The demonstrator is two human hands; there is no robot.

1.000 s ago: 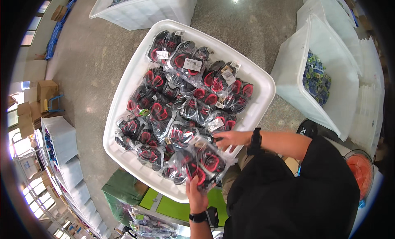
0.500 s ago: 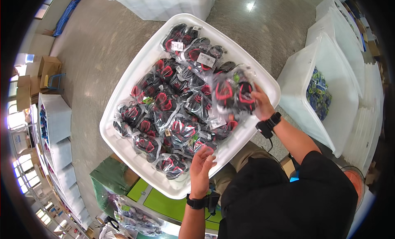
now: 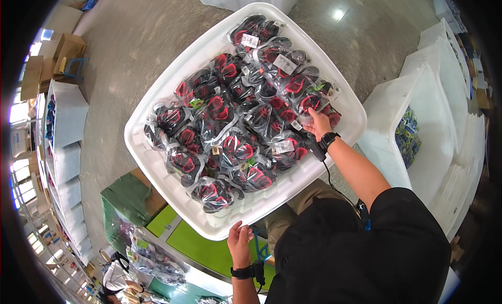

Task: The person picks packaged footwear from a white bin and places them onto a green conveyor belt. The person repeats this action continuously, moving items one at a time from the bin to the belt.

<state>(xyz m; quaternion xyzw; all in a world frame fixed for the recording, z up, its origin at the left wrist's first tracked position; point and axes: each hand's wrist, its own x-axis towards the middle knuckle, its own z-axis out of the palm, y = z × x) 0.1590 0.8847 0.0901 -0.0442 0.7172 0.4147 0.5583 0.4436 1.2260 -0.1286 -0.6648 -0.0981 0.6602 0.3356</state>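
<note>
A large white bin (image 3: pixel 282 195) is heaped with several clear plastic bags of red-and-black footwear (image 3: pixel 225 121). My right hand (image 3: pixel 317 124), with a black watch on the wrist, reaches over the bin's right side and grips one bagged pair (image 3: pixel 308 101) lying on top of the pile. My left hand (image 3: pixel 239 240), also with a black wrist device, hovers at the bin's near rim, its fingers apart and nothing in them. White labels show on some bags.
A tall white bin (image 3: pixel 387 110) holding blue-green bagged items (image 3: pixel 405 136) stands to the right. White crates (image 3: pixel 65 116) and cardboard boxes (image 3: pixel 68 45) line the left. A green surface (image 3: pixel 204 246) and more bagged goods (image 3: pixel 154 259) lie below the bin.
My right hand carried a bagged pair from the bin's near edge to its right side and lowered it onto the pile. My left hand let go and drew back to the near rim.
</note>
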